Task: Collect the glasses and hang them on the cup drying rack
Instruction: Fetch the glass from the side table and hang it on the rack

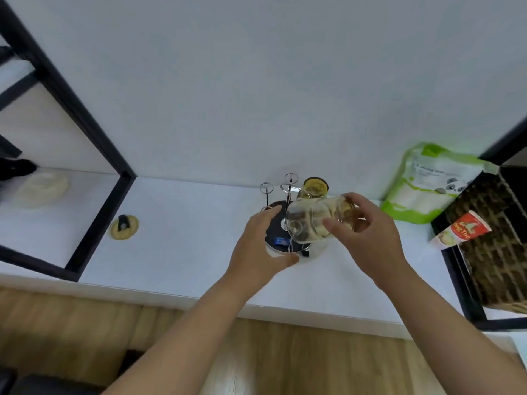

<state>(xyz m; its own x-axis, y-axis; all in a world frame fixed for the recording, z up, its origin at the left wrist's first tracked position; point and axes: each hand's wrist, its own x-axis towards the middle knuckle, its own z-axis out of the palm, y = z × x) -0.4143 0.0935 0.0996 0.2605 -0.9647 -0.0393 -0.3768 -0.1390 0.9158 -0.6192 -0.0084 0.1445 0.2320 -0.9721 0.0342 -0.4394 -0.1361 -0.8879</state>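
both forearms bare, reaching forward from bottom edge, converging toward centre. left hand point(258, 246) palm down, fingers spread and half curled, thumb extended to right (contact underneath unclear). right hand point(368, 232) raised slightly higher, wrist bent, thumb and fingertips pinched round a held object.

Much of the cup drying rack point(286, 220) base is covered by the left hand point(261, 246) and by the clear glass point(310, 220) held in the right hand point(368, 238). The print on the green pouch point(427, 183) is blurred and cannot be read. The woven basket point(496, 252) is cut off by the right edge. The dark object point(14, 168) at far left is cropped and cannot be identified.
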